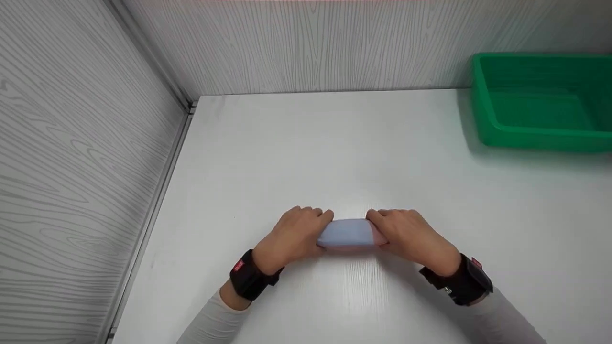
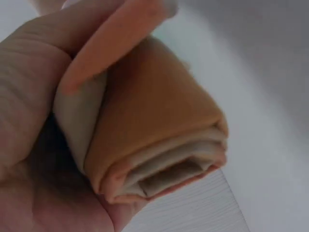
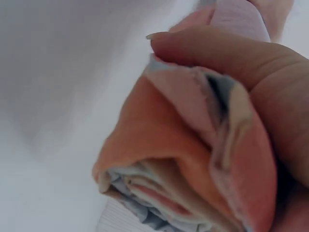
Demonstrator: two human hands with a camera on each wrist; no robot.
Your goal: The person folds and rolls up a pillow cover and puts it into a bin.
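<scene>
A white table [image 1: 334,157] sits in a grey wood-grain corner, with one green bin [image 1: 542,102] at its far right. One rolled cloth [image 1: 348,234] lies near the front edge, its ends gripped by the left hand [image 1: 291,236] and the right hand [image 1: 411,236].

Green plastic bin [image 1: 542,102] at far right of white table [image 1: 306,153], against grey wood-grain wall [image 1: 311,45]

You hold a rolled cloth [image 1: 349,234], soft and matt, pale blue outside with orange and cream layers at its ends. The counter [image 1: 334,153] is smooth white laminate with a faint sheen. At far right, the green tub [image 1: 540,134] looks like glossy plastic.
</scene>
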